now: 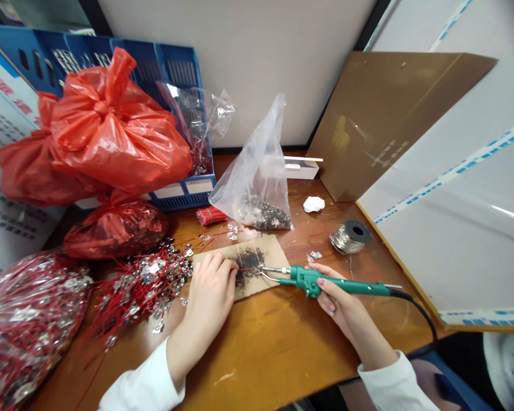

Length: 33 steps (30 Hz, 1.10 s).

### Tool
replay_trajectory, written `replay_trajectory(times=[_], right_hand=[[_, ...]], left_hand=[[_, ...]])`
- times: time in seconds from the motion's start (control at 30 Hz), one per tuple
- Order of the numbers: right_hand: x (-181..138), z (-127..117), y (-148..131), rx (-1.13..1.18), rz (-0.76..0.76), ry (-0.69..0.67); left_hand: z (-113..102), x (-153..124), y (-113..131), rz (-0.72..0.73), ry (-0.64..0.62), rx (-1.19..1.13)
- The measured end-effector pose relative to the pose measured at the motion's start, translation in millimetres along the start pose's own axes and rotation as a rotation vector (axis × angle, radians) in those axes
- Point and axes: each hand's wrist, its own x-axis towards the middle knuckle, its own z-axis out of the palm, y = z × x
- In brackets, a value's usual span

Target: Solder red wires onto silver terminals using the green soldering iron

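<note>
My right hand is closed around a green soldering iron, whose metal tip points left over a blackened piece of cardboard. At the cardboard's left side, my left hand pinches a thin red wire. The wire's far end meets the iron's tip; what sits right at the tip is too small to make out. Left of that hand lies a loose pile of red wires with metal tabs. A bundle of red wires rests behind the cardboard.
A spool of solder wire and a crumpled white wad are at right. Behind stand a clear bag of small parts, a cardboard box and a blue crate. Red plastic bags and a filled clear bag crowd the left.
</note>
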Motion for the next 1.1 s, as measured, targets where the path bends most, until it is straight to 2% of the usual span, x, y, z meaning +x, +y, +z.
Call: replay_trajectory(times=[1.1], right_hand=[[1.3, 2.2, -1.6, -0.018, 0.003, 0.016]], left_hand=[[-0.3, 1.5, 2.1, -0.022, -0.010, -0.016]])
